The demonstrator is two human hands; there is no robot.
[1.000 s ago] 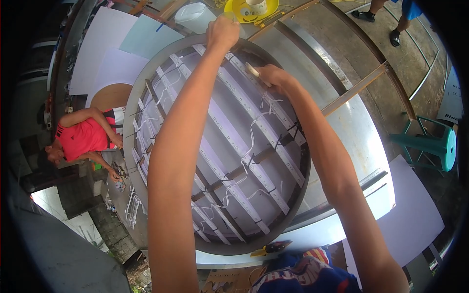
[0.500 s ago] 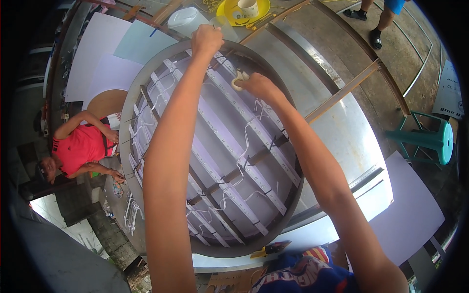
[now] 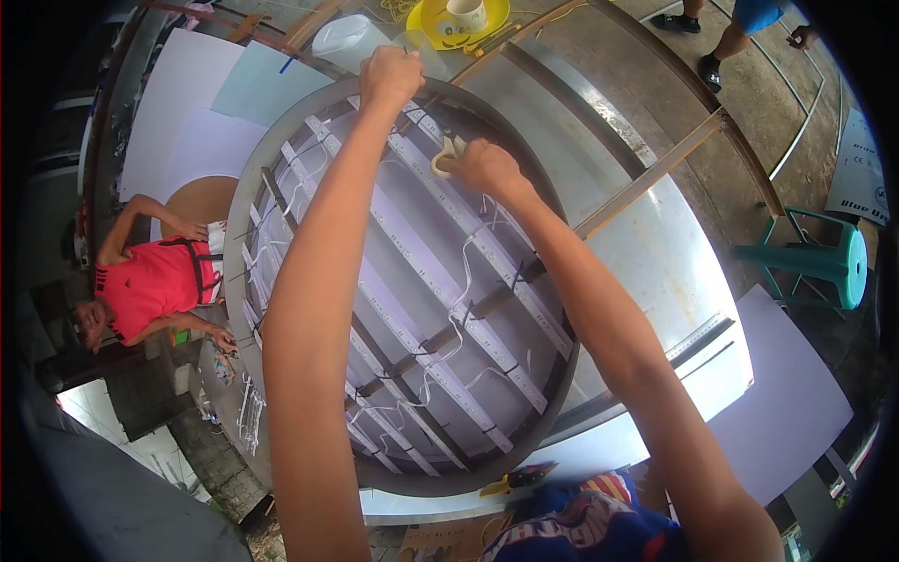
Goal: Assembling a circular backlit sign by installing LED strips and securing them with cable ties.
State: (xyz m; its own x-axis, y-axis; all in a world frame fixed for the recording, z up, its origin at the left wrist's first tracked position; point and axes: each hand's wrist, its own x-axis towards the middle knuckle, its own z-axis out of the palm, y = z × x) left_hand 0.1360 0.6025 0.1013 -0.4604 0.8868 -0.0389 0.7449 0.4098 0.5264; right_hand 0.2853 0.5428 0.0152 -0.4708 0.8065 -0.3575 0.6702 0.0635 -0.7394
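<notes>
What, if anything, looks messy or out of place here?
Nothing looks plainly spilled or damaged. The untidiest bit is the thin white wiring, which loops slackly across the white strips inside the round grey frame; it stands out against their straight rows.

Consists of a broad silver metal sheet point(image 3: 646, 272). Supports a round grey frame point(image 3: 412, 482) at left, a narrow straight strip point(image 3: 698, 343) near the lower right corner, and a yellow-and-black tool point(image 3: 510, 481) beside the frame's near rim.
</notes>
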